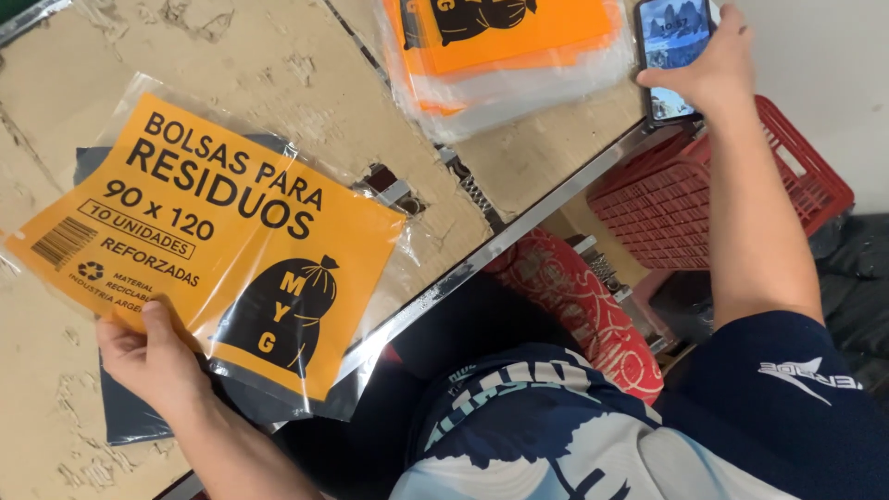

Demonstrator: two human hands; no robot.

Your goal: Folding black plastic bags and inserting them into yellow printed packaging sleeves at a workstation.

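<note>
Orange packet [222,241] in left hand [153,356]; phone [674,56], seemingly gripped, in right hand [713,69].

We see the left hand [148,356] gripping the lower edge of an orange packet [218,241] in clear wrap, above a worn worktop [278,74]. The right hand [708,69] holds a phone [673,37] beside a stack of orange packets [509,51]. A red crate [787,194] sits below.

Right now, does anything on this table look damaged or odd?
Yes: the cardboard table cover is scuffed and torn, with a hole exposing metal beside the orange packet held by the left hand.
</note>
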